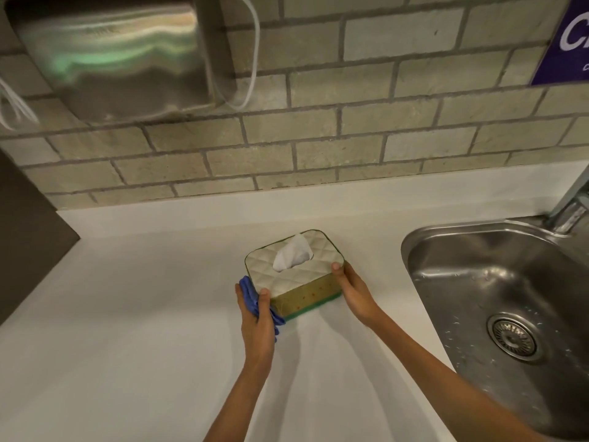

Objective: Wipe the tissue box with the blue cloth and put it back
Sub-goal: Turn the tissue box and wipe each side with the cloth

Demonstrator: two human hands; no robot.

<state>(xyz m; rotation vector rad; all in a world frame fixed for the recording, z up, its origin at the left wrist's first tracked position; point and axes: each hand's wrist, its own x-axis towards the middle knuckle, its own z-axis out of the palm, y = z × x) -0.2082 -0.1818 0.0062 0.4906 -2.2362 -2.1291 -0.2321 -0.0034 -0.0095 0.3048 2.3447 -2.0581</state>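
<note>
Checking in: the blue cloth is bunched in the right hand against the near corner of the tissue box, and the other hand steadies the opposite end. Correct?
Not quite. The head view shows the blue cloth bunched in the left hand, not the right, against the near corner of the tissue box. The right hand is the one steadying the opposite end, toward the sink.

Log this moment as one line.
left hand: blue cloth against tissue box | right hand: steadies box | box: on counter
</note>
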